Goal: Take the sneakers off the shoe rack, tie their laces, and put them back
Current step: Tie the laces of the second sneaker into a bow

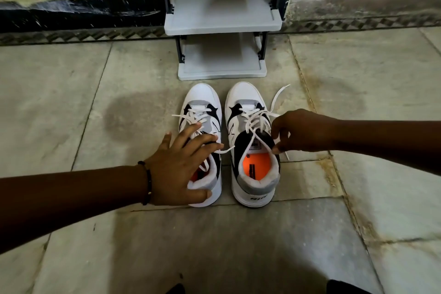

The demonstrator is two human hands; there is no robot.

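My right hand (303, 131) pinches a strand of the lace (256, 138) over the tongue of the right sneaker (253, 145), thumb and fingertips closed on it just above the orange insole. My left hand (181, 164) is open, fingers spread, lying across the collar and upper laces of the left sneaker (202, 126); it grips nothing, the thumb only pressing against the heel.

Both sneakers stand side by side on the stone floor (95, 102), toes pointing at the grey shoe rack (222, 24) just beyond them, whose two visible shelves hold nothing. Neither shoe is tied: loose ends trail over the sides of both.

I judge I am only starting the right shoe's knot with one hand. The risk is that a one-handed pull tugs the strand through the eyelets unevenly, leaving one end short, or drags the light shoe toward me, since nothing steadies it. The free end by the right shoe's toe could also be missed. And my left fingers rest among the other shoe's laces, so lifting that hand carelessly could snag them.
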